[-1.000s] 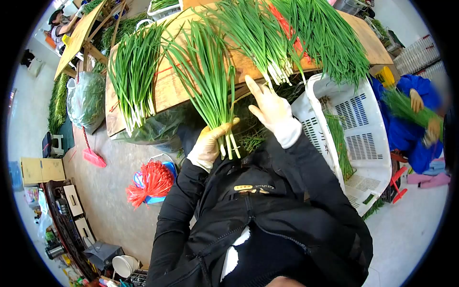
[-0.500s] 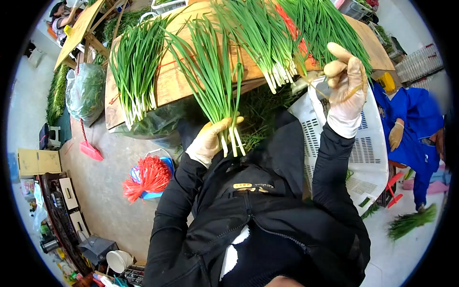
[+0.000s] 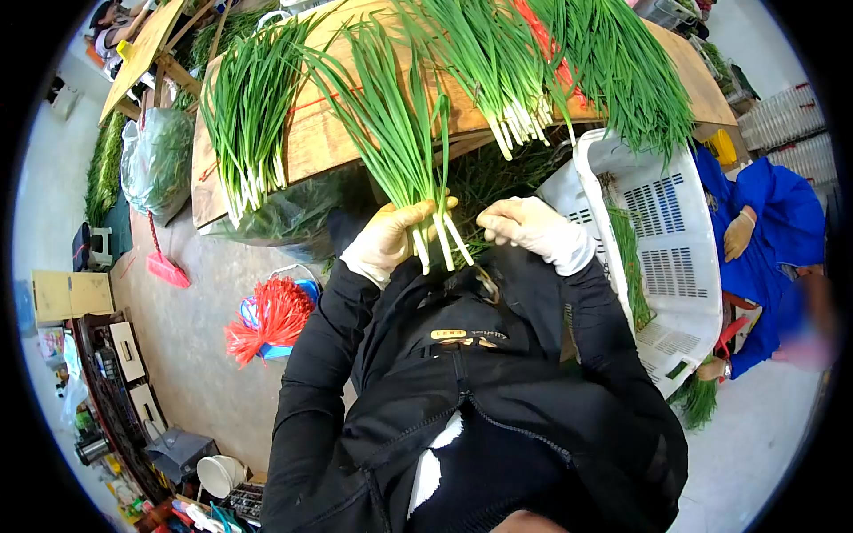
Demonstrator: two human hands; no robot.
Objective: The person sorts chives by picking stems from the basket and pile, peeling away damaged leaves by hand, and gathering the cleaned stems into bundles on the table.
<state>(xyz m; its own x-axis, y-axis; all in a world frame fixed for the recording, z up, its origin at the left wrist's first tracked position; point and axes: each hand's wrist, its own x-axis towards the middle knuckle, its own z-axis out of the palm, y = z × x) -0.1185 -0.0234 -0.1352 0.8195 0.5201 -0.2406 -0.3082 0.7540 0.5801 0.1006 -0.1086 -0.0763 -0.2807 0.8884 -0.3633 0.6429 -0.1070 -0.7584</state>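
Observation:
My left hand (image 3: 391, 235) is closed round a small bunch of garlic chives (image 3: 395, 151), white stem ends toward me and green leaves reaching over the table edge. Just right of those stems is my right hand (image 3: 533, 229), its fingers curled and pressed together; whatever they may hold is hidden. Both hands wear pale gloves. Below the right fingertips, a thin yellowish strip (image 3: 487, 286) shows against my dark clothes. On the wooden table (image 3: 324, 133) lie a left pile of chives (image 3: 253, 115), a middle pile (image 3: 489, 71) and a right pile (image 3: 613, 71).
A white perforated crate (image 3: 657, 258) with some greens stands at my right. Beyond it, a person in blue (image 3: 764, 222) has a gloved hand near greens on the floor. To the left are a bundle of red strips (image 3: 271, 320), a pink dustpan (image 3: 167, 270) and a filled plastic bag (image 3: 158, 169).
My right hand has come down and left from above the crate to beside the stems. A yellowish strand seen at it earlier is no longer visible there. The left hand keeps its hold.

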